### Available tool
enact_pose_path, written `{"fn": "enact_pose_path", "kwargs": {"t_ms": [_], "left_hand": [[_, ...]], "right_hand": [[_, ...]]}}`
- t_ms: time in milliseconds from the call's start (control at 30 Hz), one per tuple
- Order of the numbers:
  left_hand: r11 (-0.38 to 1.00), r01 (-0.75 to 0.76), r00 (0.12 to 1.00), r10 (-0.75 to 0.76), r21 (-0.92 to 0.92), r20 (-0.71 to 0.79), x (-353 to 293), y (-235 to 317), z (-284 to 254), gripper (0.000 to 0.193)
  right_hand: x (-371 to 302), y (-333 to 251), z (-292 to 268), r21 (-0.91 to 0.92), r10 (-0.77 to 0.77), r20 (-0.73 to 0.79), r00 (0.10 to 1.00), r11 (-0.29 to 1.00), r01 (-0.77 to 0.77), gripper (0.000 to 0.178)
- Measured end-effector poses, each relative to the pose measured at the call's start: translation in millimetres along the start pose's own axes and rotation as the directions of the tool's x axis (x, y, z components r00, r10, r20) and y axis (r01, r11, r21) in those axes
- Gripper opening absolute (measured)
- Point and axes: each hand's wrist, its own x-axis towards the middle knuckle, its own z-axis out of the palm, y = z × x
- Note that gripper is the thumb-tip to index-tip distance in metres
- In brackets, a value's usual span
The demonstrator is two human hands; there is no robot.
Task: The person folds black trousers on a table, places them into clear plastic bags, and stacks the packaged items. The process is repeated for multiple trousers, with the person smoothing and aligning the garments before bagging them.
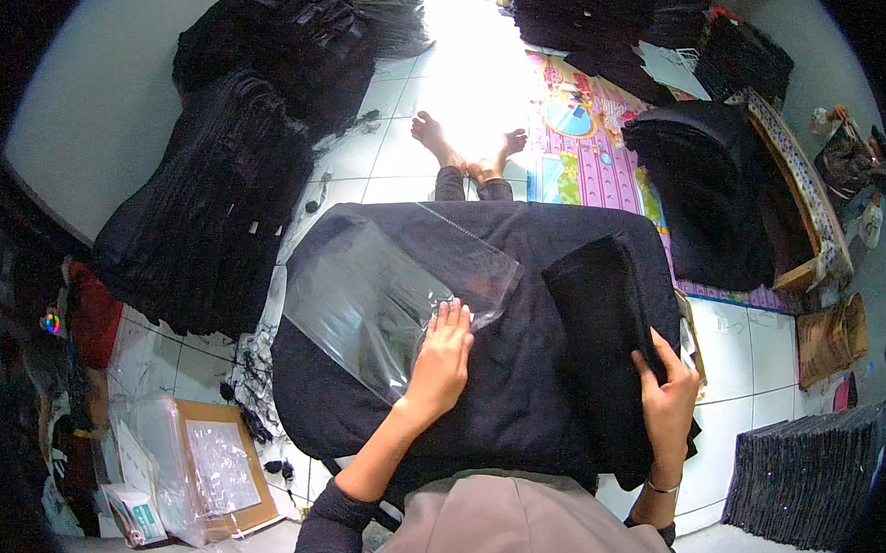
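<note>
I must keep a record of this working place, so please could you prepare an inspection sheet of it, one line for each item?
Surface: black-covered work surface, with shallow wrinkles.
Job's things: clear plastic bag lying flat at left; folded black cloth at right.
Clutter: black scraps on the floor at left.
Hands: left hand rests on the bag, fingers extended; right hand grips the cloth's right edge.
Cables: nothing seen.
Surroundings: white tiled floor; large dark pile at upper left; colourful mat at upper right; stack of dark flat items at lower right.
</note>
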Motion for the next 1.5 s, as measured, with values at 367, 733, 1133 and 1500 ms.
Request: {"fn": "enact_pose_path", "kwargs": {"t_ms": [367, 733, 1133, 1500], "left_hand": [[0.472, 0.229, 0.919, -0.393, -0.851, 0.029, 19.6, -9.8, -18.1, 0.047], [0.774, -0.274, 0.96, 0.26, -0.571, -0.107, -15.2, 87.6, -42.0, 0.046], [0.104, 0.097, 0.781, -0.625, -0.99, 0.011, -86.2, 25.1, -1.0, 0.094], [-0.001, 0.169, 0.876, -0.458, -0.986, 0.151, -88.8, 18.3, -12.5, 0.083]], "right_hand": [[4.2, -31.0, 52.4, -0.165, 0.045, 0.226, 0.973, 0.986, -0.007, 0.033], [31.4, -4.8, 53.4, 0.562, -0.356, 0.524, 0.774, 0.827, 0.0, 0.037], [-56.5, 106.3, -30.2, 0.245, 0.332, 0.775, 0.537, 0.626, -0.74, 0.028], [-6.7, -5.1, 118.1, 0.654, 0.473, 0.489, 0.733, 0.356, -0.667, 0.035]]}}
